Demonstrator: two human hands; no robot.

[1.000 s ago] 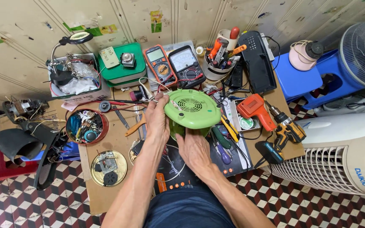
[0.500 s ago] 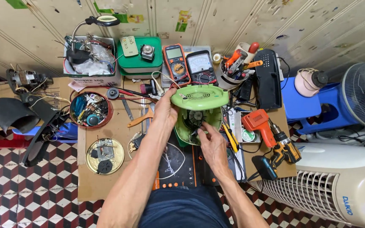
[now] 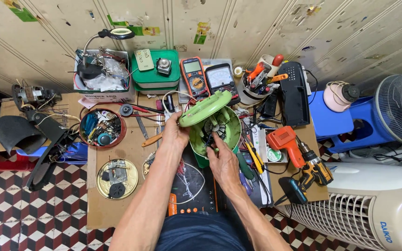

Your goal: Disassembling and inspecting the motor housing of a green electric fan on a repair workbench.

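Now left hand (image 3: 175, 135) has tilted the green lid (image 3: 204, 108) open

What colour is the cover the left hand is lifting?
Light green cover, held by the left hand; head view.

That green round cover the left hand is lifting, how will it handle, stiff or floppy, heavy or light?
The green cover looks like moulded plastic, so probably stiff. The left hand lifts it by one edge, suggesting it is light. Being round, it might roll if set on edge.

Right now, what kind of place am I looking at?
Most likely a small repair workbench for household appliances. Two multimeters lie by the wall, a power drill sits at the right, and the left hand lifts the lid off a green appliance.
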